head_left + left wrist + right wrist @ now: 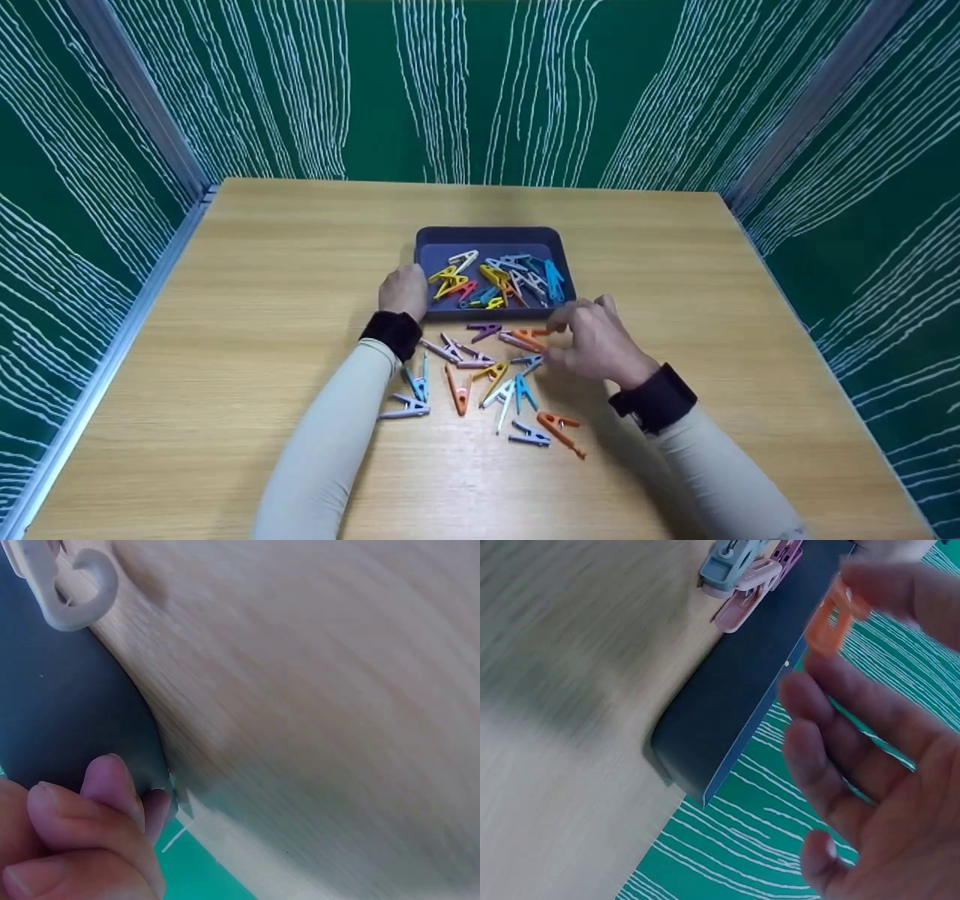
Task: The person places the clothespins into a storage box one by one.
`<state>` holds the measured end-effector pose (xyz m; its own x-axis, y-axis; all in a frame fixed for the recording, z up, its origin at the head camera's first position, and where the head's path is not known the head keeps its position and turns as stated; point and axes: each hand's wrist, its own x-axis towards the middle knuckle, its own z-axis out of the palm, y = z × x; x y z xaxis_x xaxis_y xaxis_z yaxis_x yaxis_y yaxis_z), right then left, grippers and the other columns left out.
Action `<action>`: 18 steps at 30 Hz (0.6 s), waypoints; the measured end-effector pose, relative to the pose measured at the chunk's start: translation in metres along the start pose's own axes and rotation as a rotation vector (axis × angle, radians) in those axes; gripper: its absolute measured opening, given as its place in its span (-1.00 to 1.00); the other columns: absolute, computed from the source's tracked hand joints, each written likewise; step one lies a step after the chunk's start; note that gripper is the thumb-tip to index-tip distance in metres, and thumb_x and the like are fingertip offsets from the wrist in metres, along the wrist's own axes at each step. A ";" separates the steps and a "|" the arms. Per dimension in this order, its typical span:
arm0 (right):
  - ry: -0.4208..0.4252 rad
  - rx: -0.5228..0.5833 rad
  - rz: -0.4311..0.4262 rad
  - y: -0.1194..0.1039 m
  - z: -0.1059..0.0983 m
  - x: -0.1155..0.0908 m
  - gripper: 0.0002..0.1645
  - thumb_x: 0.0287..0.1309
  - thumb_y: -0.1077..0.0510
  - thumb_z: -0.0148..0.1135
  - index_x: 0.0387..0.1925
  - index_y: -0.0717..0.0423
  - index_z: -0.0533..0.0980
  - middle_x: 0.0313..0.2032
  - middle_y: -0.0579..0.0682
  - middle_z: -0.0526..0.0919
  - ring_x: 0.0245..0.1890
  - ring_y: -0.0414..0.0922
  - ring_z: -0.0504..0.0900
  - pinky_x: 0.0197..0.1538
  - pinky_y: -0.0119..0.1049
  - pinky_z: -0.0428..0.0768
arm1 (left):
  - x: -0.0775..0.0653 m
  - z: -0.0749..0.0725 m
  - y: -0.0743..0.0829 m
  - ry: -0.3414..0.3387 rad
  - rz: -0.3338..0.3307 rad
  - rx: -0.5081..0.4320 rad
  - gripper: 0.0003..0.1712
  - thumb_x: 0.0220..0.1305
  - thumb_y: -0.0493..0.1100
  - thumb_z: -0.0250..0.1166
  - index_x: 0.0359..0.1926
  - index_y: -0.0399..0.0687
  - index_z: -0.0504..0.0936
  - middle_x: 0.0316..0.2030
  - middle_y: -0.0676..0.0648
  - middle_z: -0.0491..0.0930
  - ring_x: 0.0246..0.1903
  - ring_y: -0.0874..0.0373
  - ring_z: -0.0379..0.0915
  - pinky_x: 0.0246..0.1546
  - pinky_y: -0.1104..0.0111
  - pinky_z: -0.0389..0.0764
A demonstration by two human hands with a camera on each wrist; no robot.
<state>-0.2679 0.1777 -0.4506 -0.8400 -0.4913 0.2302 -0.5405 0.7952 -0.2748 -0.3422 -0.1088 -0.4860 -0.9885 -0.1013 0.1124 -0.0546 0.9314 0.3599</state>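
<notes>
A dark tray (pixel 491 234) stands in the middle of the table, holding several clothespins of mixed colours. My left hand (pixel 405 291) grips the tray's left side; its curled fingers (pixel 90 821) lie against the dark wall in the left wrist view. Between thumb and fingertips my right hand (pixel 600 341) pinches an orange clothespin (pixel 829 630), just off the tray's front right corner. Several more lie loose in front of the tray, among them a purple clothespin (pixel 485 328), a yellow clothespin (pixel 493 373) and a light blue clothespin (pixel 525 391).
Nearest me on the wooden table (pixel 300 247) lie an orange clothespin (pixel 559 429) and a lavender clothespin (pixel 530 435). Another lavender clothespin (pixel 406 406) is close to my left forearm. Green walls (pixel 502 90) with white lines enclose the table's back and sides.
</notes>
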 end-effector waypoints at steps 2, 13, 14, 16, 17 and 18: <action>0.059 0.013 0.013 -0.002 0.002 0.006 -0.67 -0.39 -0.08 0.40 -0.47 -0.06 0.58 -0.49 -0.22 0.54 -0.43 -0.22 0.39 -0.23 -0.14 0.09 | 0.000 0.000 0.000 0.002 0.002 -0.004 -0.71 0.16 -0.34 -0.09 -0.41 -0.20 0.60 -0.40 -0.21 0.59 -0.40 -0.08 0.53 -0.42 0.13 0.50; 0.179 -0.004 0.236 -0.005 0.009 0.052 -0.60 -0.22 -0.19 0.30 -0.34 -0.06 0.56 -0.38 -0.16 0.54 -0.29 -0.16 0.36 -0.14 -0.11 0.06 | 0.000 0.001 -0.001 0.018 -0.006 -0.014 -0.74 0.13 -0.34 -0.06 -0.44 -0.21 0.59 -0.41 -0.22 0.59 -0.41 -0.09 0.53 -0.44 0.12 0.50; 0.181 -0.014 0.247 -0.004 0.009 0.056 -0.59 -0.21 -0.19 0.29 -0.33 -0.05 0.56 -0.38 -0.14 0.55 -0.30 -0.15 0.36 -0.15 -0.12 0.06 | 0.000 0.001 -0.001 0.018 -0.004 -0.016 -0.73 0.13 -0.34 -0.06 -0.45 -0.21 0.59 -0.42 -0.21 0.59 -0.41 -0.09 0.53 -0.45 0.12 0.50; 0.180 -0.029 0.275 -0.002 0.012 0.063 -0.54 -0.19 -0.22 0.26 -0.30 -0.01 0.56 -0.37 -0.11 0.54 -0.30 -0.14 0.35 -0.16 -0.12 0.06 | 0.000 0.001 -0.001 0.022 0.004 -0.019 -0.73 0.12 -0.34 -0.05 -0.47 -0.20 0.60 -0.43 -0.21 0.59 -0.42 -0.09 0.53 -0.46 0.12 0.50; 0.177 -0.041 0.289 -0.001 0.013 0.066 -0.52 -0.18 -0.24 0.25 -0.30 0.00 0.56 -0.37 -0.11 0.53 -0.31 -0.13 0.35 -0.16 -0.13 0.06 | 0.000 0.001 -0.001 0.027 0.009 -0.019 -0.73 0.12 -0.34 -0.05 -0.48 -0.21 0.60 -0.43 -0.21 0.59 -0.43 -0.09 0.53 -0.47 0.12 0.51; 0.172 -0.056 0.301 0.000 0.014 0.070 -0.51 -0.17 -0.26 0.23 -0.30 0.01 0.55 -0.37 -0.10 0.53 -0.32 -0.13 0.35 -0.18 -0.13 0.06 | 0.000 0.002 -0.001 0.031 0.013 -0.017 -0.73 0.12 -0.34 -0.05 -0.49 -0.20 0.60 -0.44 -0.21 0.59 -0.43 -0.09 0.53 -0.48 0.12 0.51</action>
<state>-0.3271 0.1383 -0.4475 -0.9382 -0.1687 0.3022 -0.2626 0.9158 -0.3040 -0.3421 -0.1093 -0.4879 -0.9842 -0.1007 0.1455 -0.0395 0.9268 0.3736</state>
